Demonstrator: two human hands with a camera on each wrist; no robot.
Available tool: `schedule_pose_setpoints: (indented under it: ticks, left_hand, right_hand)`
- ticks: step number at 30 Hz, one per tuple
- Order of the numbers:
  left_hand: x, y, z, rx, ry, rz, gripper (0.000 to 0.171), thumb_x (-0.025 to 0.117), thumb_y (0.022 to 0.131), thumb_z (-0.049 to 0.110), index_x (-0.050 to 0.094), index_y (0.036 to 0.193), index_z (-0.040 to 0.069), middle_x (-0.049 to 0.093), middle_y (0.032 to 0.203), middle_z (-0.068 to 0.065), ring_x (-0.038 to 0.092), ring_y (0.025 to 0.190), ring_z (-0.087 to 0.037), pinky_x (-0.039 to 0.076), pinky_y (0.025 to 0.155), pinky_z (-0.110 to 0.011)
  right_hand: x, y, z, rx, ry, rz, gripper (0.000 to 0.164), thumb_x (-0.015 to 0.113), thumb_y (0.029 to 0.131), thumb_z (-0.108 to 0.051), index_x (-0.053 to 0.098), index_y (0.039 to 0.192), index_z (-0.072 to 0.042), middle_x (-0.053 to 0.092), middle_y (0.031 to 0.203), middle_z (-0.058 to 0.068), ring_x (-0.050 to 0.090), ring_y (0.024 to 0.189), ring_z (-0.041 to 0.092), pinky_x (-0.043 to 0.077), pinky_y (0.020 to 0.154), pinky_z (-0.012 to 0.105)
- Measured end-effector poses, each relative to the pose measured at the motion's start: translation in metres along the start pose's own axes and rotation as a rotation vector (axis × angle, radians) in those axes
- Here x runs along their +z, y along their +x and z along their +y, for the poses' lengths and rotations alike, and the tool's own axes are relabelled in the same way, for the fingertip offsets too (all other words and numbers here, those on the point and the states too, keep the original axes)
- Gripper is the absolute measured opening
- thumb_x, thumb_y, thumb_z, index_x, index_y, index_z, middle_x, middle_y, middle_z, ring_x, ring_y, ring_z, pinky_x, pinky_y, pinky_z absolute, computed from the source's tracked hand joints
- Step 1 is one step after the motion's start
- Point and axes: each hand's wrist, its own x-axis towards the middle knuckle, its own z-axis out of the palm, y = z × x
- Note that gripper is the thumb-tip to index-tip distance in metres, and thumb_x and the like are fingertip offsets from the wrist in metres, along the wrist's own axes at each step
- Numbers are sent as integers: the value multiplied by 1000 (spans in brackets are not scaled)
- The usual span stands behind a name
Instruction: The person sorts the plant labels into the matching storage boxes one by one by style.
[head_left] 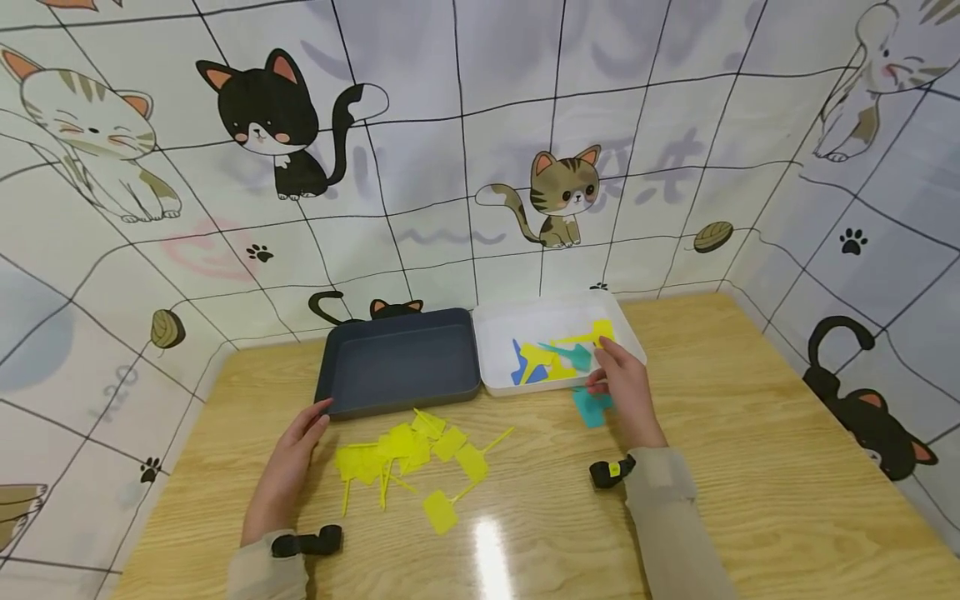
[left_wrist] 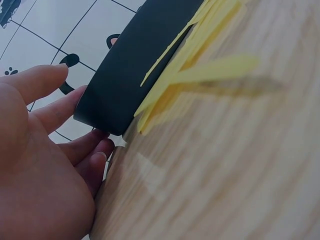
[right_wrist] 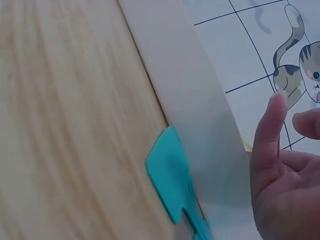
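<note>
My left hand (head_left: 288, 458) is at the front left corner of a dark grey tray (head_left: 405, 404), its fingers loosely bent and the fingertips at the tray's wall (left_wrist: 107, 95). My right hand (head_left: 622, 383) hovers over the front right rim of a white tray (head_left: 502, 321). In the right wrist view its fingers (right_wrist: 267, 145) stand apart and nothing shows between them. Inside the white tray lie yellow labels (head_left: 602, 331), a teal label (head_left: 577, 357) and blue pieces (head_left: 536, 372), all flat plastic with thin stems. Teal labels (right_wrist: 169, 172) lie on the table against its front wall, partly below my right hand.
A loose pile of yellow plastic labels (head_left: 401, 446) spreads over the wooden table (head_left: 555, 517) before the dark tray. One yellow label (head_left: 440, 512) lies nearer to me. Behind both trays stands a wall covering (head_left: 427, 242) with cat drawings, which continues along both sides.
</note>
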Motion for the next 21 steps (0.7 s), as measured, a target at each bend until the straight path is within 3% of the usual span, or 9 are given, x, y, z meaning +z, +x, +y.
schedule_pose_setpoints:
  ticks: [6, 13, 21]
  left_hand:
    - [2, 0, 0, -5, 20, 5, 51, 39, 93, 46, 32, 138, 25, 20, 145, 0, 16, 132, -23, 15, 104, -50]
    - [2, 0, 1, -22, -22, 1, 50, 41, 93, 42, 32, 139, 22, 19, 145, 0, 14, 132, -23, 12, 104, -50]
    - [2, 0, -1, -25, -31, 1, 50, 41, 93, 42, 32, 138, 23, 18, 146, -1, 13, 132, -23, 11, 104, -50]
  right_hand:
    - [0, 7, -3, 63, 31, -27, 55, 43, 94, -32, 27, 140, -6, 49, 97, 30, 55, 58, 14, 52, 57, 26]
    - [-10, 9, -3, 160, 128, -111, 62, 46, 93, -35, 24, 140, -2, 30, 136, 17, 58, 62, 12, 51, 58, 22]
    - [-14, 11, -2, 187, 81, -166, 66, 46, 91, -41, 23, 141, -5, 31, 134, 18, 60, 74, 21, 51, 64, 26]
